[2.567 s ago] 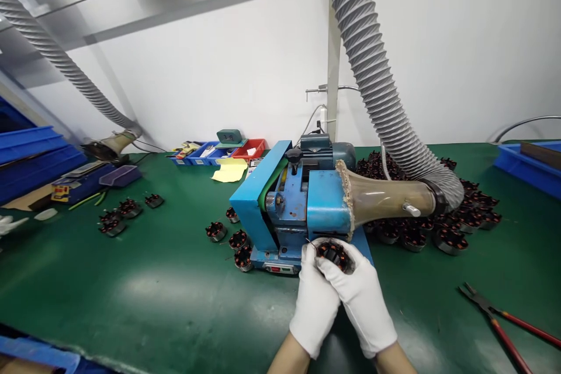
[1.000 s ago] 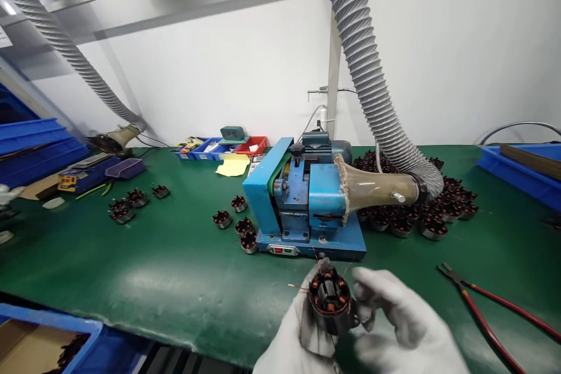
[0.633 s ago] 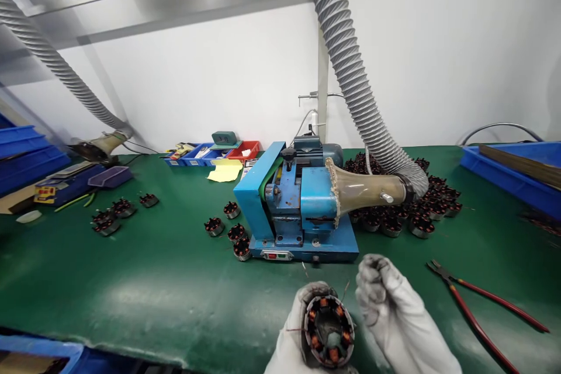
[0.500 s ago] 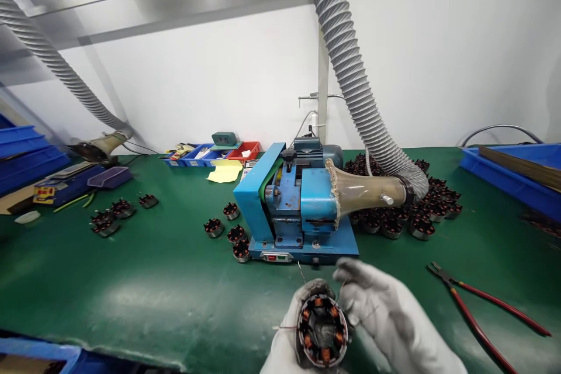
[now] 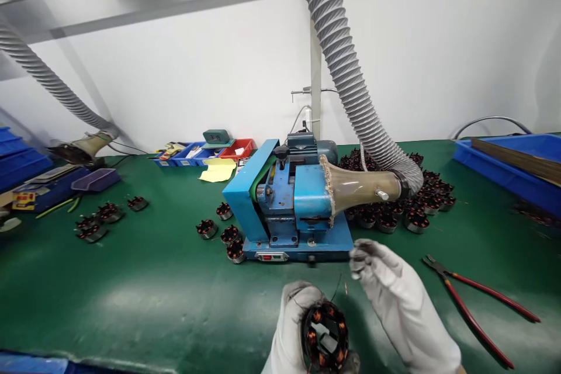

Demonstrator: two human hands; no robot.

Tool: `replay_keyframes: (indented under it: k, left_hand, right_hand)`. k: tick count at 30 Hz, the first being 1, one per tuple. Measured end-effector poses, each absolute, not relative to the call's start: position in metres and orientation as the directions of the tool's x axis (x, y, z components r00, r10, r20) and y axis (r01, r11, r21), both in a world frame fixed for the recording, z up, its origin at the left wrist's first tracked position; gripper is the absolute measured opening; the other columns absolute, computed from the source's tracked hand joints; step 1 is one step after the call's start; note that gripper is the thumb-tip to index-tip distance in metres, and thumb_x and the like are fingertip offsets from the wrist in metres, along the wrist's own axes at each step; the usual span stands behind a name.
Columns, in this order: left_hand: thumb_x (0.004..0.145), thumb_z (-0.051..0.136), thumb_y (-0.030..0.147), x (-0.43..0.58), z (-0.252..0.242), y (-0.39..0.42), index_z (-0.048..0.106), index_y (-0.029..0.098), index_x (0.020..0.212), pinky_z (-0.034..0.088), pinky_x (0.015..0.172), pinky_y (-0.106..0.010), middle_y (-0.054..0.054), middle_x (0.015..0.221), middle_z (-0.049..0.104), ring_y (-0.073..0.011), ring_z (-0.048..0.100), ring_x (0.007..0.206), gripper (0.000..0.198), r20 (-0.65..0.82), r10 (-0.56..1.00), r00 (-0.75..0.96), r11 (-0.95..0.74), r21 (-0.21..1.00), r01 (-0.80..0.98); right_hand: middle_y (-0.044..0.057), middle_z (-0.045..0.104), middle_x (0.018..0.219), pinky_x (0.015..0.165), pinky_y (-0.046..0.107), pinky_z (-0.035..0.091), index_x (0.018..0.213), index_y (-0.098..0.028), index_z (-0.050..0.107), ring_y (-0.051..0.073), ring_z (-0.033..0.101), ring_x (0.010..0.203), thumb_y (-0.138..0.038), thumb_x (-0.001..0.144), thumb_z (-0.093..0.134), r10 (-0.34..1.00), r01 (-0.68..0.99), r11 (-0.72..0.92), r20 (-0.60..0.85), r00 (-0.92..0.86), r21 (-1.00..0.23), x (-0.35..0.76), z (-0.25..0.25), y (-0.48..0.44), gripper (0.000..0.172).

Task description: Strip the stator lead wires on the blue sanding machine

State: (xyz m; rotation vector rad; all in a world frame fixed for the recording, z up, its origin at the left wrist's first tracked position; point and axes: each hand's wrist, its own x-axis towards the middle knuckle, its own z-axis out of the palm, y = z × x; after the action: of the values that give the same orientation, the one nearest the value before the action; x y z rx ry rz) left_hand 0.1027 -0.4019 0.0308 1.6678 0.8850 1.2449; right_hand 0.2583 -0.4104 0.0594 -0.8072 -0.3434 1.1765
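My left hand (image 5: 289,327), in a white glove smudged grey, is closed around a motor stator (image 5: 325,336) with copper windings, low in the middle of the view. The stator's ring opening is turned toward me, and thin wire ends (image 5: 337,287) stick up from its top edge. Apart from the stator, up and to its right, is my right hand (image 5: 394,298), also in a white glove. Its thumb and fingertips are drawn together; whatever they pinch, if anything, is too small to make out. In front of both hands stands a blue belt-driven machine (image 5: 287,204).
Red-handled pliers (image 5: 445,273) lie at the right. Many stators (image 5: 416,222) are heaped behind the machine's dust funnel (image 5: 359,187), with several more (image 5: 207,229) at its left. A grey hose (image 5: 337,47) rises from the funnel. A blue bin (image 5: 473,158) stands far right.
My right hand has moved up and right, away from the stator. The stator has turned in my left hand and tilts differently. The whole view has shifted slightly.
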Motion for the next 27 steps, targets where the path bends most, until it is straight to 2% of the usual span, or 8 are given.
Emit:
replay_keyframes:
  k: [3, 5, 7, 12, 15, 18, 21, 27]
  left_hand:
    - [0.063, 0.06, 0.006, 0.108, 0.025, -0.396, 0.047, 0.033, 0.121, 0.043, 0.087, -0.03, -0.006, 0.109, 0.05, -0.0219, 0.055, 0.102, 0.066, 0.544, 0.788, 0.29, -0.599, 0.785, 0.158]
    - [0.066, 0.054, 0.004, 0.111, 0.022, -0.394, 0.045, 0.035, 0.124, 0.041, 0.091, -0.033, -0.007, 0.111, 0.051, -0.0226, 0.054, 0.105, 0.067, 0.584, 0.748, 0.314, -0.657, 0.718, 0.229]
    - [0.064, 0.055, 0.004, 0.114, 0.02, -0.394, 0.049, 0.037, 0.119, 0.041, 0.089, -0.035, -0.006, 0.11, 0.053, -0.0231, 0.056, 0.102, 0.065, 0.578, 0.761, 0.295, -0.644, 0.728, 0.235]
    - [0.052, 0.064, 0.006, 0.118, 0.015, -0.389, 0.056, 0.031, 0.106, 0.049, 0.077, -0.032, -0.003, 0.096, 0.054, -0.0218, 0.058, 0.089, 0.06, 0.453, 0.862, 0.226, -0.483, 0.87, 0.1]
    - [0.047, 0.064, 0.005, 0.123, 0.011, -0.381, 0.057, 0.026, 0.109, 0.046, 0.086, -0.033, -0.004, 0.108, 0.055, -0.0237, 0.055, 0.1, 0.066, 0.33, 0.932, 0.15, -0.345, 0.935, 0.081]
    - [0.052, 0.061, 0.008, 0.133, 0.007, -0.369, 0.058, 0.022, 0.106, 0.042, 0.093, -0.035, -0.006, 0.112, 0.06, -0.0243, 0.055, 0.105, 0.055, 0.084, 0.993, 0.083, -0.082, 0.996, -0.022]
    - [0.062, 0.058, 0.013, 0.146, 0.002, -0.353, 0.056, 0.019, 0.104, 0.047, 0.087, -0.033, -0.008, 0.105, 0.066, -0.022, 0.061, 0.097, 0.043, -0.13, 0.991, 0.045, 0.134, 0.984, -0.121]
    - [0.063, 0.058, 0.013, 0.162, -0.007, -0.323, 0.054, 0.019, 0.1, 0.049, 0.084, -0.029, -0.007, 0.102, 0.068, -0.0185, 0.064, 0.092, 0.037, -0.075, 0.991, 0.108, 0.1, 0.965, -0.241]
  right_hand:
    - [0.006, 0.069, 0.078, 0.067, 0.031, 0.05, 0.083, -0.018, 0.073, 0.02, 0.062, 0.071, -0.033, 0.065, 0.075, 0.972, -0.421, 0.009, -0.09, 0.217, -0.907, 0.25, 0.058, -0.413, 0.023]
    - [0.003, 0.065, 0.071, 0.064, 0.028, 0.048, 0.07, -0.017, 0.073, 0.018, 0.059, 0.068, -0.034, 0.067, 0.072, 0.981, -0.287, 0.034, -0.023, 0.193, -0.957, 0.245, 0.058, -0.41, 0.017]
    - [0.0, 0.06, 0.06, 0.054, 0.023, 0.044, 0.057, -0.016, 0.069, 0.013, 0.053, 0.057, -0.034, 0.064, 0.075, 0.973, -0.33, 0.066, -0.013, 0.231, -0.942, 0.245, 0.058, -0.403, 0.02]
    - [-0.002, 0.061, 0.058, 0.043, 0.015, 0.042, 0.064, -0.018, 0.069, 0.006, 0.049, 0.046, -0.036, 0.059, 0.079, 0.9, -0.694, 0.206, -0.144, 0.41, -0.69, 0.263, 0.054, -0.39, 0.021]
    - [0.002, 0.071, 0.07, 0.061, 0.021, 0.053, 0.071, -0.02, 0.071, 0.013, 0.064, 0.062, -0.036, 0.053, 0.082, 0.831, -0.556, 0.256, -0.113, 0.544, -0.791, 0.255, 0.039, -0.388, 0.026]
    - [0.009, 0.074, 0.086, 0.074, 0.033, 0.055, 0.086, -0.019, 0.071, 0.027, 0.068, 0.083, -0.036, 0.04, 0.085, 0.867, -0.376, 0.11, -0.096, 0.489, -0.92, 0.234, 0.017, -0.384, 0.051]
    - [0.011, 0.071, 0.101, 0.084, 0.039, 0.052, 0.101, -0.017, 0.067, 0.03, 0.065, 0.095, -0.04, 0.054, 0.078, 0.854, -0.208, -0.009, -0.116, 0.507, -0.978, 0.218, 0.006, -0.373, 0.053]
    - [0.011, 0.071, 0.101, 0.084, 0.038, 0.053, 0.105, -0.015, 0.064, 0.028, 0.066, 0.093, -0.042, 0.066, 0.069, 0.845, -0.13, 0.007, -0.064, 0.531, -0.992, 0.222, 0.013, -0.346, 0.048]
